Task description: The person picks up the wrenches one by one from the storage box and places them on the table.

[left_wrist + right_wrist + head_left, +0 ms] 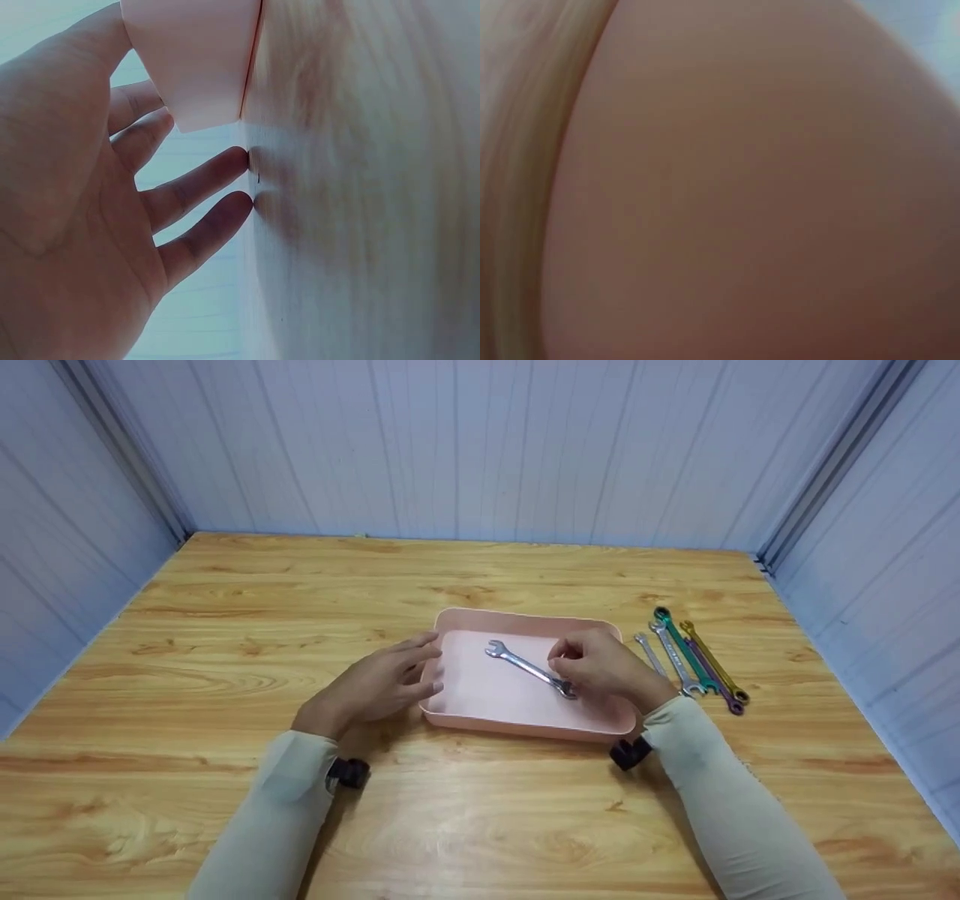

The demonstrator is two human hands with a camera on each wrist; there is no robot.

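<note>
A pink rectangular tray sits on the wooden table. Inside it lies a silver double-ended wrench, slanting from upper left to lower right. My left hand is at the tray's left side, fingers spread and mostly straight at the rim. In the left wrist view, two fingertips of that hand rest on the table beside the tray wall. My right hand hovers over the tray's right part, fingers loosely bent just above the wrench's shaft, nothing visible between them. Blurred tray wall fills most of the right wrist view.
Right of the tray lie several wrenches: a small silver one, a larger silver one, a green one, a purple one and a gold one. White panel walls enclose the table's back and sides.
</note>
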